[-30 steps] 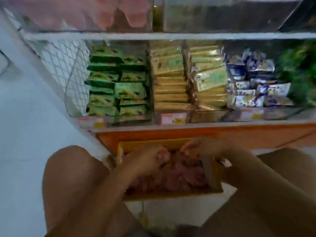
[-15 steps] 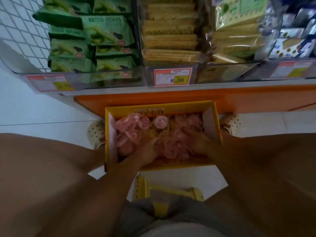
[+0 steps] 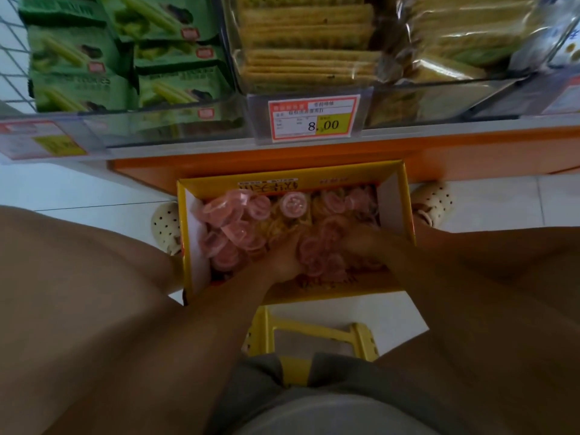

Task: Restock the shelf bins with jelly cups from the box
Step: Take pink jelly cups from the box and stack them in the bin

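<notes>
A yellow cardboard box stands open on the floor between my feet. It holds several pink jelly cups heaped over its bottom. Both my hands are down inside the box. My left hand and my right hand curl round a bunch of pink cups gathered between them near the box's front. My fingertips are buried among the cups. The clear shelf bins sit just above, beyond the box.
The bins hold green matcha cookie packs, stacked crackers and wrapped biscuits, with a price tag in front. An orange shelf base stands behind the box. A yellow stool is under me.
My view dropped from the shelf to the box. Both hands went deeper into the box and closed together on a bunch of cups near its front.
</notes>
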A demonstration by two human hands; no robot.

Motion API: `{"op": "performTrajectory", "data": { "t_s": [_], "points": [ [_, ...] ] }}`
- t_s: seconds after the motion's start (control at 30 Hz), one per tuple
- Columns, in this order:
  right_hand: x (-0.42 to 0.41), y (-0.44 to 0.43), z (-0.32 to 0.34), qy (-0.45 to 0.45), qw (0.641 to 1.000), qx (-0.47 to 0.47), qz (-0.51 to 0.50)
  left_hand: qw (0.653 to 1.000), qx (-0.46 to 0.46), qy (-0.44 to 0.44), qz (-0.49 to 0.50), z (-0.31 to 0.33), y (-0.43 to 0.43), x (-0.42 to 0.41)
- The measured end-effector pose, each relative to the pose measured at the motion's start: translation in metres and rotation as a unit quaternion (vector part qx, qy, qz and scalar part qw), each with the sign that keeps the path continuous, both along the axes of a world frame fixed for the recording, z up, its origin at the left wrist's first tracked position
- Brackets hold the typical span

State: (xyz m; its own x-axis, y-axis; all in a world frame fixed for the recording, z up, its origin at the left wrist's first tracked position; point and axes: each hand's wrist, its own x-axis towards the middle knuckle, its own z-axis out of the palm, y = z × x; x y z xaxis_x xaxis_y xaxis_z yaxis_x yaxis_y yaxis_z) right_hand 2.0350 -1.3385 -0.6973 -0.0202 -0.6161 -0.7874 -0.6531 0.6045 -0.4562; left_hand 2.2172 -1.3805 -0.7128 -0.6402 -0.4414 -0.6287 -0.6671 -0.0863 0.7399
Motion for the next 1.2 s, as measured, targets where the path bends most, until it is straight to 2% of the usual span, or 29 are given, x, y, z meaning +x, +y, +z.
{"op": "performTrajectory", "data": {
  "t_s": [0.2, 0.37, 0.53, 0.73, 0.93, 1.2],
  "points": [
    [0.009, 0.007, 0.007, -0.103, 0.988, 0.022, -0.113, 0.998, 0.036, -0.03, -0.034, -0.007, 0.002, -0.003],
    [0.006, 0.013, 0.01, -0.126, 0.975, 0.063, -0.169, 0.994, 0.047, -0.083, -0.05, -0.002, -0.003, -0.003],
    [0.01, 0.016, 0.018, -0.125, 0.973, 0.058, -0.184, 0.989, 0.048, -0.112, -0.086, -0.005, -0.003, -0.002],
    [0.021, 0.022, 0.022, -0.131, 0.976, -0.026, -0.174, 0.987, 0.069, -0.116, -0.089, 0.006, -0.003, -0.005],
    [0.011, 0.024, 0.028, -0.133, 0.983, 0.008, -0.129, 0.983, 0.078, -0.127, -0.105, 0.019, -0.007, -0.007],
    [0.004, 0.031, 0.022, -0.117, 0.984, 0.051, -0.121, 0.985, 0.083, -0.127, -0.081, 0.029, 0.001, -0.011]
  ]
}}
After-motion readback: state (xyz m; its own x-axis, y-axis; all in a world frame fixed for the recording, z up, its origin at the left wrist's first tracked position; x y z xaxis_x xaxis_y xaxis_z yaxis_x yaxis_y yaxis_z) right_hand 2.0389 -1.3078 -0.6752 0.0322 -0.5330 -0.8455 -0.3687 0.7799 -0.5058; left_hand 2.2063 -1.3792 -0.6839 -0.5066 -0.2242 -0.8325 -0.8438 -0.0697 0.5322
